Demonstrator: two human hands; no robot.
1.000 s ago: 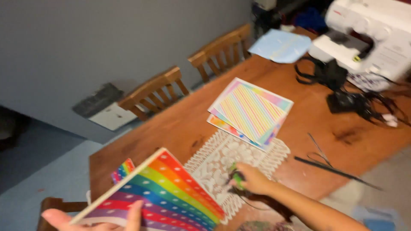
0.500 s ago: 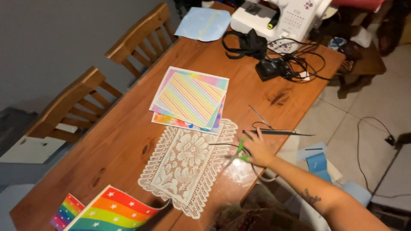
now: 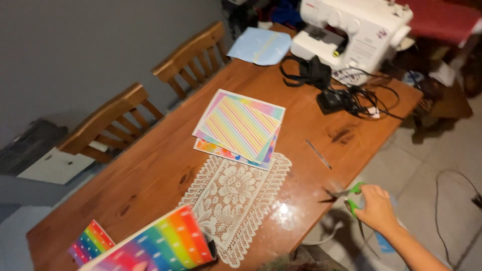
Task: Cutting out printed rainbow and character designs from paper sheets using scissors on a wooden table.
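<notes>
My right hand (image 3: 375,207) grips green-handled scissors (image 3: 347,192) just past the near right edge of the wooden table (image 3: 150,165), blades pointing left toward a white lace doily (image 3: 233,198). A large rainbow-striped paper sheet (image 3: 160,246) rises at the bottom edge. Only a fingertip of my left hand (image 3: 139,266) shows on it, so it seems to hold the sheet. A stack of striped and patterned papers (image 3: 241,128) lies beyond the doily.
A smaller rainbow sheet (image 3: 90,243) lies at the near left. A thin dark rod (image 3: 319,154) rests by the doily. A white sewing machine (image 3: 351,30), black cables (image 3: 336,98) and a light blue sheet (image 3: 258,47) sit far off. Two wooden chairs (image 3: 108,123) (image 3: 193,55) line the left side.
My right hand has carried the scissors from the doily's edge out past the table's near right edge. The view has swung, and the rainbow sheet has dropped low in the picture.
</notes>
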